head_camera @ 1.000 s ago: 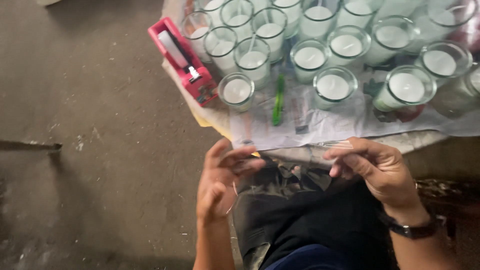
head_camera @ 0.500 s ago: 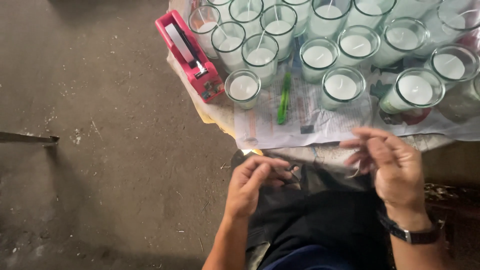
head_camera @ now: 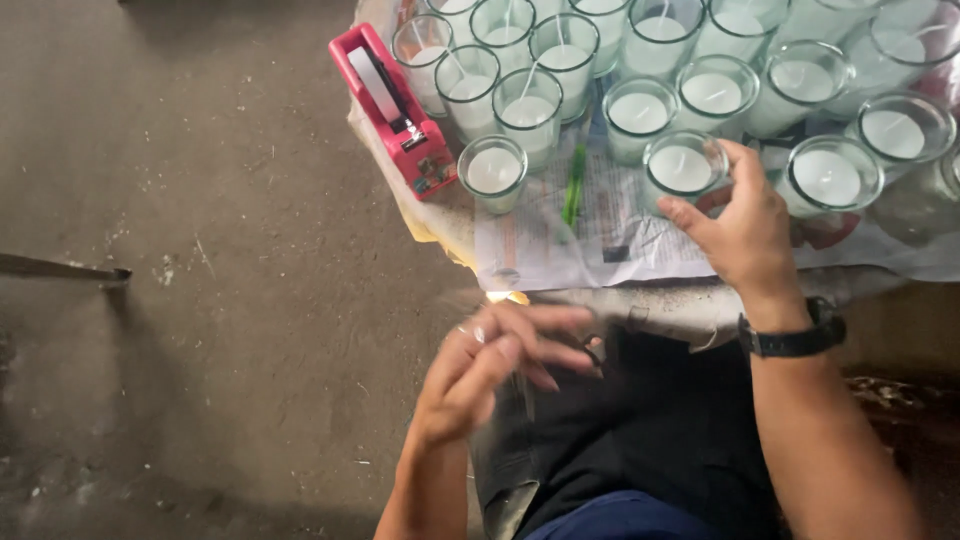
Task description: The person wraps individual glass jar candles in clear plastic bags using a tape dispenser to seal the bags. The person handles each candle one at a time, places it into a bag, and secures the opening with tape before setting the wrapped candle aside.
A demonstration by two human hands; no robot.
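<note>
The fingers (head_camera: 700, 215) of the right hand (head_camera: 740, 235) curl partly open around a glass candle jar (head_camera: 683, 168) standing upright on the desk (head_camera: 640, 300), touching its near side, while the left hand (head_camera: 490, 375) hangs loosely curled over the lap, farther away.

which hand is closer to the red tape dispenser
Left. The left hand hangs below the red tape dispenser, over the lap and off the table. The right hand is farther along the table, touching a glass candle jar, with other jars between it and the dispenser.
</note>
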